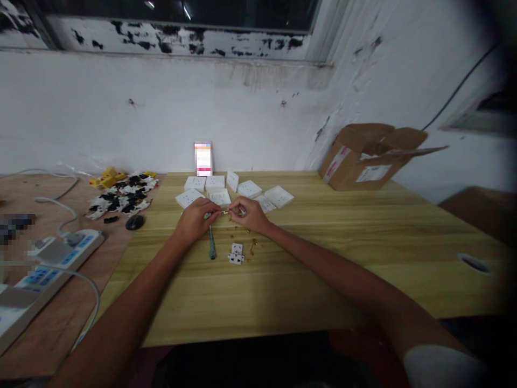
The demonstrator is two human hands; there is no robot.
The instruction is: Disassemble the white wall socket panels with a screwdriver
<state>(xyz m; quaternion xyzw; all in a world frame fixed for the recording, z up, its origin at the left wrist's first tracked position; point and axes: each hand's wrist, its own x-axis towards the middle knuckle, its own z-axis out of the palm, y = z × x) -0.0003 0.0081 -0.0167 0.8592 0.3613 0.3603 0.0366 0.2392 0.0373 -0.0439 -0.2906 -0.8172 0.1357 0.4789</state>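
Right at the middle of the wooden table (323, 258) the person's two hands meet, fingertips almost touching. The left hand (196, 218) is curled nearly closed, knuckles up, and the right hand (250, 214) mirrors it. Between them they pinch a small brass piece (225, 212), one end in each hand, just clear of the tabletop. So tight a fingertip grip looks to me like the only way to steady something that tiny, though which fingers bear on it is too small to tell. A green-handled screwdriver (211, 245) lies flat just below the left hand, pointing back toward the person, close enough to pick up without reaching. Just beside it sits a white socket insert (236, 253), and a scatter of loose brass bits (253, 246) lies under the right wrist, presumably kept near because they belong together. Behind the hands white faceplates (249, 188) are fanned out in a rough arc, well inside arm's length. A phone (203, 159) leans upright against the wall beyond them, its screen facing the person. Off to the left are a heap of black, white and yellow parts (121, 196) and a power strip (60, 253). An open cardboard box (363, 156) sits at the far right corner.
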